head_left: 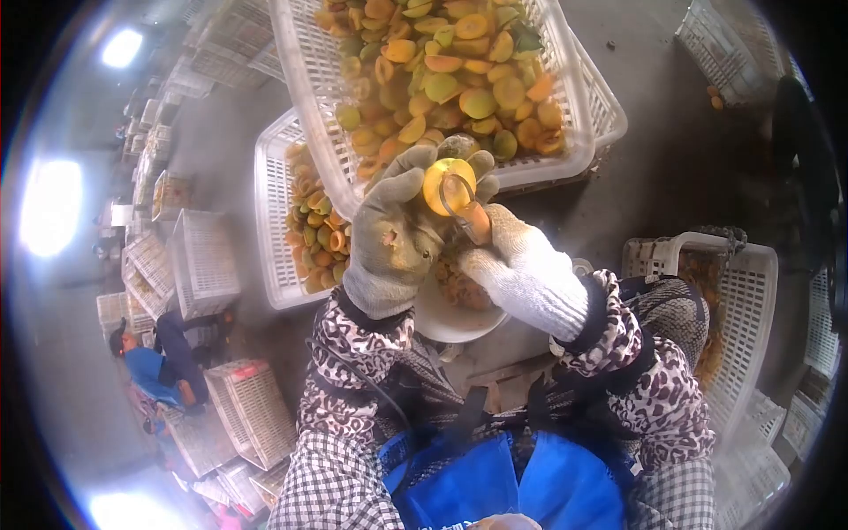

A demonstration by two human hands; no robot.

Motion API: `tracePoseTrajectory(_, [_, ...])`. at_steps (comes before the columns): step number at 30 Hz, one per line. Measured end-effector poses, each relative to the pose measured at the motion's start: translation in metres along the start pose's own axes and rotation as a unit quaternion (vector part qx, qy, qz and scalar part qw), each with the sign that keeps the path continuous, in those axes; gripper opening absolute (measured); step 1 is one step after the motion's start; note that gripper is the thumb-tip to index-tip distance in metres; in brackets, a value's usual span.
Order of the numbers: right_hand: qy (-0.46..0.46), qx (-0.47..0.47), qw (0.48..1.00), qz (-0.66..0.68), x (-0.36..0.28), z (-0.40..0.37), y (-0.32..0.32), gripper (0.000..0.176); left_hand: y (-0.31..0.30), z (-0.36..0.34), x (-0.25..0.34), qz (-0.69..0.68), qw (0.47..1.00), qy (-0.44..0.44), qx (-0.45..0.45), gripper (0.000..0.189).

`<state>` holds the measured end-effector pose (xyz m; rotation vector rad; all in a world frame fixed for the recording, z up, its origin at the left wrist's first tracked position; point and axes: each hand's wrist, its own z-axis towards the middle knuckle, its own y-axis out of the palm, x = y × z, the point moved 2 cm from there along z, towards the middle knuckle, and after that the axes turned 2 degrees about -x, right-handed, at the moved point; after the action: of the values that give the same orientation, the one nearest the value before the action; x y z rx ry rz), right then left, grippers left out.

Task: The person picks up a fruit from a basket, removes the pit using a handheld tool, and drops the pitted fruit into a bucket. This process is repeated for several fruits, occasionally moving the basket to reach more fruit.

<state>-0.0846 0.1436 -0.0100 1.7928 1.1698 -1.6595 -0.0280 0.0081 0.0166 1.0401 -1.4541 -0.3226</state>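
My left hand (389, 238), in a stained grey work glove, is raised in the middle of the view with its fingers curled around a yellow peach half (435, 185). The cut face is turned up and shows a brownish centre. In a whiter glove, my right hand (539, 274) grips the wooden handle of a pitting knife (477, 224). The knife's curved metal loop lies against the middle of the cut face. Below both hands is a white bowl (433, 325) with brownish bits inside, partly hidden by the gloves.
A large white crate (579, 132) heaped with peach halves (450, 79) stands ahead. Another crate (269, 238) of halves sits lower left, and one (746, 327) with orange-brown contents is at right. Stacked crates (205, 265) and a person in blue (155, 371) are at left.
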Motion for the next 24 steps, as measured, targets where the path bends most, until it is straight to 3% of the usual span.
tracePoseTrajectory(1, [0.001, -0.001, 1.0, 0.0, 0.001, -0.001, 0.0, 0.03, 0.0, 0.0, 0.001, -0.016, 1.0, -0.007, -0.005, 0.029])
tracePoseTrajectory(3, [0.045, -0.089, 0.97, 0.222, 0.004, -0.003, 0.005, 0.03, -0.001, 0.0, -0.001, -0.035, 0.999, 0.018, -0.021, 0.028])
tracePoseTrajectory(4, [0.046, -0.091, 0.97, 0.223, 0.002, -0.003, 0.004, 0.03, -0.002, 0.001, -0.001, -0.053, 0.997, 0.042, -0.037, 0.026])
tracePoseTrajectory(6, [0.168, -0.197, 0.896, 0.36, -0.004, -0.008, 0.005, 0.025, -0.007, 0.005, -0.003, -0.068, 0.996, 0.054, 0.01, 0.026])
tracePoseTrajectory(7, [0.17, -0.199, 0.895, 0.361, -0.006, -0.008, 0.005, 0.025, -0.008, 0.006, -0.004, -0.083, 0.993, 0.067, 0.055, 0.025])
tracePoseTrajectory(9, [0.204, -0.199, 0.825, 0.489, -0.011, -0.009, 0.009, 0.021, 0.0, 0.004, -0.005, -0.03, 0.995, 0.075, 0.066, 0.024])
tracePoseTrajectory(12, [0.185, -0.163, 0.808, 0.536, -0.015, -0.01, 0.012, 0.019, 0.0, 0.008, -0.006, 0.006, 0.993, 0.099, 0.069, 0.022])
tracePoseTrajectory(14, [0.179, -0.15, 0.808, 0.541, -0.018, -0.012, 0.019, 0.019, -0.007, 0.008, -0.007, 0.127, 0.982, 0.128, -0.056, 0.023])
tracePoseTrajectory(17, [0.2, -0.168, 0.83, 0.493, -0.023, -0.015, 0.013, 0.024, -0.006, 0.004, -0.011, 0.178, 0.962, 0.187, -0.084, 0.025])
tracePoseTrajectory(18, [0.196, -0.16, 0.851, 0.46, -0.021, -0.014, 0.015, 0.026, -0.005, 0.006, -0.01, 0.086, 0.98, 0.147, -0.103, 0.025])
tracePoseTrajectory(20, [0.194, -0.152, 0.871, 0.426, -0.016, -0.014, 0.019, 0.029, -0.006, 0.006, -0.009, 0.068, 0.98, 0.145, -0.114, 0.024])
tracePoseTrajectory(22, [0.095, -0.146, 0.902, 0.395, -0.014, -0.013, 0.019, 0.029, 0.0, 0.006, -0.01, 0.049, 0.98, 0.144, -0.125, 0.023])
tracePoseTrajectory(23, [0.095, -0.146, 0.902, 0.395, -0.011, -0.011, 0.019, 0.029, 0.004, 0.007, -0.011, 0.028, 0.983, 0.147, -0.102, 0.027])
tracePoseTrajectory(24, [0.022, -0.098, 0.972, 0.214, -0.009, -0.008, 0.014, 0.027, 0.008, 0.006, -0.011, 0.007, 0.985, 0.151, -0.078, 0.033])
